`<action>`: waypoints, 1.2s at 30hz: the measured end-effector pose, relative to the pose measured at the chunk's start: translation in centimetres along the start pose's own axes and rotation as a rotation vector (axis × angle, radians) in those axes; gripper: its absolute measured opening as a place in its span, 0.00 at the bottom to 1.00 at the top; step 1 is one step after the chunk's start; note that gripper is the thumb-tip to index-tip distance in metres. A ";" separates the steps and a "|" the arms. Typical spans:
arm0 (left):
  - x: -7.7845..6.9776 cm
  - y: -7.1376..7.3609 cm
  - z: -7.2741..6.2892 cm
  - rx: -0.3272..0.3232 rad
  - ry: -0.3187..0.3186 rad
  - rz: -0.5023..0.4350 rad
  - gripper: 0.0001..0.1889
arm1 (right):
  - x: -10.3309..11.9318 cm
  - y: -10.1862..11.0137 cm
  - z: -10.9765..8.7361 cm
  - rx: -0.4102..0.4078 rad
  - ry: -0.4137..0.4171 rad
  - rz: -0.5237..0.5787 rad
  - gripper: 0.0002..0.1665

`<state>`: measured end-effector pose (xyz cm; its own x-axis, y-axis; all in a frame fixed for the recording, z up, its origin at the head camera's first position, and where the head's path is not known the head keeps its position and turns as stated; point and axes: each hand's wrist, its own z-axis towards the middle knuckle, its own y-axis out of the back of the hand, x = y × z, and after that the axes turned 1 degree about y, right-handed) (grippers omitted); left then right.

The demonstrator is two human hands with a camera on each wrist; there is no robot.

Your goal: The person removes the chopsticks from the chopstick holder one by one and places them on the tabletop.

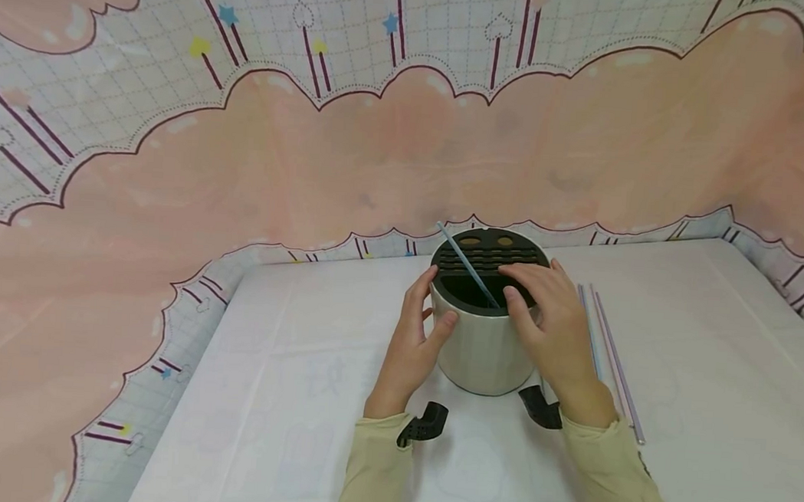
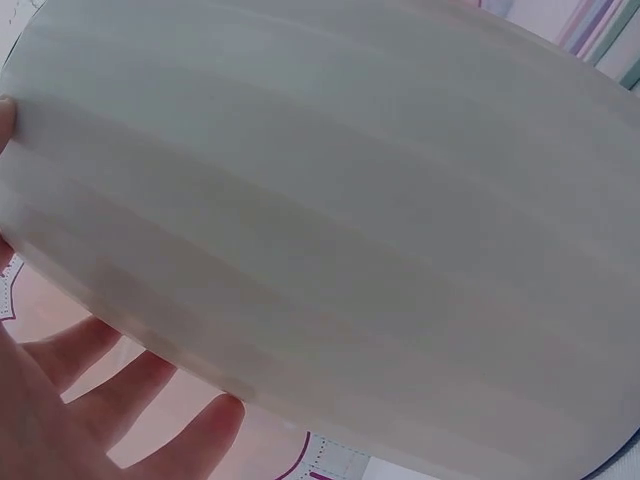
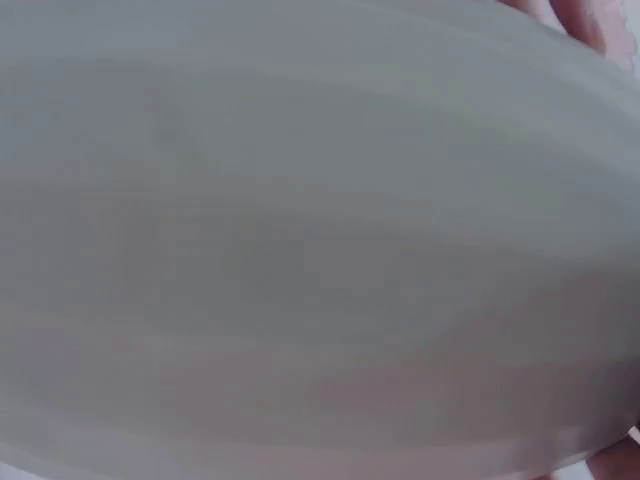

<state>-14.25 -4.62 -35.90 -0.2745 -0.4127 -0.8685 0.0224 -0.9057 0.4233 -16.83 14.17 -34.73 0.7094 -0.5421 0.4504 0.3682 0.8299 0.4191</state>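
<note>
A round off-white desk organizer (image 1: 486, 352) with a black slotted top (image 1: 491, 255) stands upright on the table. From the half-moon opening in its top leans a thin light-blue stick (image 1: 466, 263). My left hand (image 1: 410, 351) holds the organizer's left side, thumb in front and fingers along the wall; in the left wrist view those fingers (image 2: 190, 440) lie against the pale wall (image 2: 330, 220). On the right, my right hand (image 1: 559, 337) grips the rim, with thumb and forefinger over the opening. The organizer's wall (image 3: 300, 250) fills most of the right wrist view.
Beside the right hand, several thin sticks (image 1: 618, 360) in blue, pink and purple lie on the white tabletop (image 1: 296, 398). A peach and white patterned cloth (image 1: 380, 157) hangs behind the table. Black wrist mounts (image 1: 424, 424) sit at both cuffs.
</note>
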 end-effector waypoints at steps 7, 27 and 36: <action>2.4 -0.5 0.6 -0.012 -0.047 0.021 0.32 | 1.1 -0.4 0.0 0.035 0.004 -0.052 0.16; 1.7 -0.2 0.4 -0.011 -0.051 0.010 0.32 | 1.9 0.1 0.1 0.125 0.099 -0.081 0.14; 2.3 -0.3 0.3 -0.015 -0.058 0.025 0.32 | 1.8 0.2 0.1 0.161 0.104 -0.083 0.10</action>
<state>-15.22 -5.27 -37.98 -0.3288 -0.4296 -0.8410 0.0447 -0.8966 0.4405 -15.53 13.33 -33.80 0.7418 -0.5844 0.3289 0.3332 0.7469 0.5755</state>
